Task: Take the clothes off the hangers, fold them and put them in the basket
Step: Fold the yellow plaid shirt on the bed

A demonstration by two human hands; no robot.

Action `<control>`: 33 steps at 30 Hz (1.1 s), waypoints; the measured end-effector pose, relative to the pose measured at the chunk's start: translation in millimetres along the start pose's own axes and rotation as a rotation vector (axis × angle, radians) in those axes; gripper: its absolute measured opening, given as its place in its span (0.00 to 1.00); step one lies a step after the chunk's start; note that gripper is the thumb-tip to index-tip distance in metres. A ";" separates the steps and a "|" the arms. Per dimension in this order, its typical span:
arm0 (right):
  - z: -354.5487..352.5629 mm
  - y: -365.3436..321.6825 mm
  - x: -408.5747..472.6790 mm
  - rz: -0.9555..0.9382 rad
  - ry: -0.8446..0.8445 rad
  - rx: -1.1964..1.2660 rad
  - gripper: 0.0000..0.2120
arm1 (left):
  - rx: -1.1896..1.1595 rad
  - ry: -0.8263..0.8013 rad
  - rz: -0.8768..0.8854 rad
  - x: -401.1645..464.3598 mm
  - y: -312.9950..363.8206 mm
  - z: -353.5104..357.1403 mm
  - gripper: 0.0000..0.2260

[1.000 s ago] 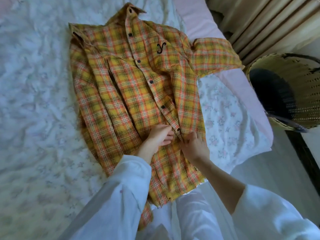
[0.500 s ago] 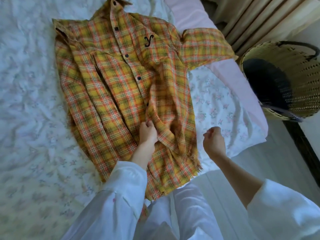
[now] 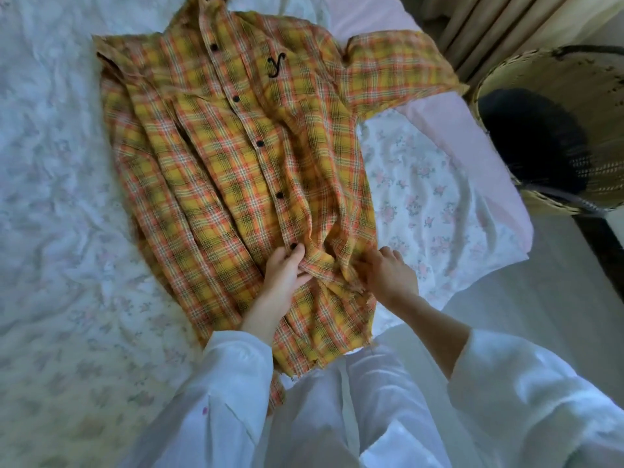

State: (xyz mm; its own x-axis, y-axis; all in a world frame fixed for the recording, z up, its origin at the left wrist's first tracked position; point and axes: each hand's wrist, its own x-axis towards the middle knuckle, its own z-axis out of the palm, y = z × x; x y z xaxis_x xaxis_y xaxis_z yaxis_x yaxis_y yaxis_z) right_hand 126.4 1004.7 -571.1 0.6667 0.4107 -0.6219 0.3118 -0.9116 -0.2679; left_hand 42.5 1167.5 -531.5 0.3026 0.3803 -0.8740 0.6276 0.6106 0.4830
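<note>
A plaid shirt (image 3: 236, 170) is laid front-up on the bed (image 3: 60, 197), collar away from the person and hem nearest; its long axis runs from the hands up toward the top of the view. The left hand (image 3: 283, 275) is pressed on the placket just below the lowest visible button, thumb and fingers pinched together on a ridge of cloth. The right hand (image 3: 388, 275) is set at the shirt's right edge near the hem, fingers bent down onto the bunched fabric; whether cloth is actually clamped there cannot be told. One sleeve (image 3: 398, 72) is spread out to the right, toward the basket (image 3: 506, 72), which stands off the bed's corner, nearer the right hand. Something dark is seen inside it, but cannot be identified. No hanger is seen.
</note>
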 end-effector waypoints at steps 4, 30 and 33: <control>-17.3 13.5 -5.2 0.347 0.197 0.440 0.06 | -0.035 0.054 0.013 -3.3 -1.0 7.2 0.09; -65.1 65.4 21.5 0.616 0.245 0.564 0.16 | 0.550 0.162 -0.076 -20.6 -38.9 27.1 0.19; -74.2 48.6 20.5 0.535 0.248 0.380 0.23 | 0.454 0.252 -0.011 -22.5 -31.2 24.6 0.09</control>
State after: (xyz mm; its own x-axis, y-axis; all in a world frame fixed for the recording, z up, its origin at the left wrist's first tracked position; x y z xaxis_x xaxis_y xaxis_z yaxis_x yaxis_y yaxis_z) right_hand 205.4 969.9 -542.3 0.8114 -0.1453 -0.5661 -0.3303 -0.9131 -0.2390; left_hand 33.7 1122.8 -528.3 0.1476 0.5651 -0.8117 0.8947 0.2734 0.3531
